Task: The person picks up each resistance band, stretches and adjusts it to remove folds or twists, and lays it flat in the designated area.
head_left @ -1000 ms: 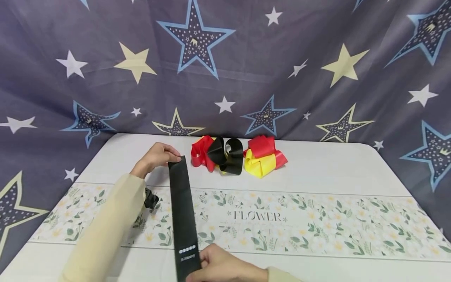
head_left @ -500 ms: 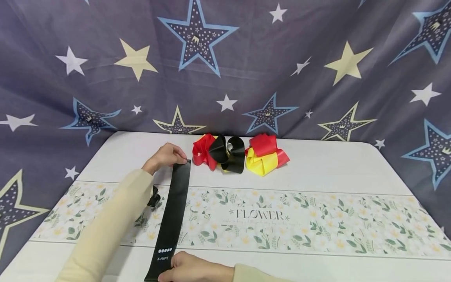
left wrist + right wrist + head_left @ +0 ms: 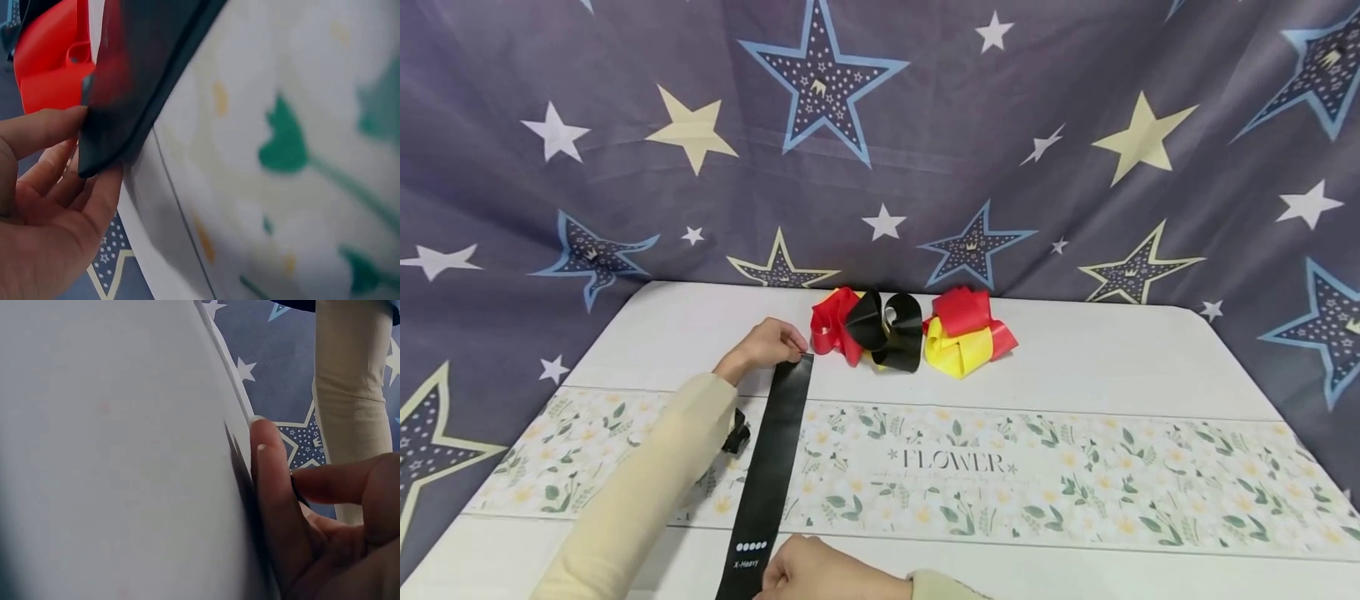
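A flat black resistance band (image 3: 771, 458) stretches lengthwise between both hands over the left part of the table. White dots and the print "X-Heavy" show near its close end. My left hand (image 3: 769, 343) pinches the far end; the left wrist view has thumb and fingers of that hand (image 3: 56, 181) on the band's corner (image 3: 150, 56). At the table's near side, my right hand (image 3: 831, 573) grips the close end, partly cut off by the frame's lower edge. In the right wrist view, thumb and fingers of this hand (image 3: 312, 531) pinch together by the table edge.
Bundled bands lie at the back: a red one (image 3: 835, 323), a black one (image 3: 901, 333) and a red and yellow one (image 3: 958, 350). A small crumpled black item (image 3: 737, 433) sits beside the left sleeve. A floral runner (image 3: 1075, 483) crosses the white table (image 3: 1112, 350).
My right hand has swung the band's close end leftward, and its print now reads clearly. My left hand has shifted slightly right and nearer with the far end.
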Demonstrator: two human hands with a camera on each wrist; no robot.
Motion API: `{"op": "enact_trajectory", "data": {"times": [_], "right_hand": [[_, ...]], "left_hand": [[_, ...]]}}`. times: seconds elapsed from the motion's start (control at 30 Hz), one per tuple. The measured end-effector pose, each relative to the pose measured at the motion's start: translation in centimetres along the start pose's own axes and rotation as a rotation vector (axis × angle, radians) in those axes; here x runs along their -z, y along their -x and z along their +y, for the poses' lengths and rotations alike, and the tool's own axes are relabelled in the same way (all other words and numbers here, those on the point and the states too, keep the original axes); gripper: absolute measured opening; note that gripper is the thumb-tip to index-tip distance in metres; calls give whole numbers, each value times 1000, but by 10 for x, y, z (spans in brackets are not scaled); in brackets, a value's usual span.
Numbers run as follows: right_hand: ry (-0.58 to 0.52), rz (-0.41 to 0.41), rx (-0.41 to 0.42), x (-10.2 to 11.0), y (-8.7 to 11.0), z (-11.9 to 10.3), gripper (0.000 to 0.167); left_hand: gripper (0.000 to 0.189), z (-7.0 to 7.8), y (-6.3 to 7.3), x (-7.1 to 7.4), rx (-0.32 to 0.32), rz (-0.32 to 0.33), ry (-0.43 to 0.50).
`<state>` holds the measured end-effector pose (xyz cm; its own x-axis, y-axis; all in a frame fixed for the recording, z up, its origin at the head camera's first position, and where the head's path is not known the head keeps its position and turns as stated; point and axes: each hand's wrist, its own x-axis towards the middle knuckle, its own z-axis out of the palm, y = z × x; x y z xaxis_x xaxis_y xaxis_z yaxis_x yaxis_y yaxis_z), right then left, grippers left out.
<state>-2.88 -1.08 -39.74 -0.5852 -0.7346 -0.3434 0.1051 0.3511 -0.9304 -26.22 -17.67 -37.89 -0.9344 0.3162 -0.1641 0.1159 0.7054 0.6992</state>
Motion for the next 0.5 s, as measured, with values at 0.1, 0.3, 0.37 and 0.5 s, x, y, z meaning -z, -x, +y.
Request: {"op": "enact_trajectory", "data": {"times": [0.1, 0.3, 0.37, 0.5], "right_hand": [[17, -11, -12, 1, 1, 0, 36], [86, 23, -21, 10, 5, -2, 33], [165, 63, 15, 15, 5, -4, 27], [239, 137, 53, 26, 5, -11, 23]], "left_hand": [[17, 3, 0, -4, -13, 10, -2], [18, 5, 0, -6, -5, 55, -46], [19, 7, 1, -4, -10, 74, -62], [19, 15, 4, -3, -21, 129, -91]]}}
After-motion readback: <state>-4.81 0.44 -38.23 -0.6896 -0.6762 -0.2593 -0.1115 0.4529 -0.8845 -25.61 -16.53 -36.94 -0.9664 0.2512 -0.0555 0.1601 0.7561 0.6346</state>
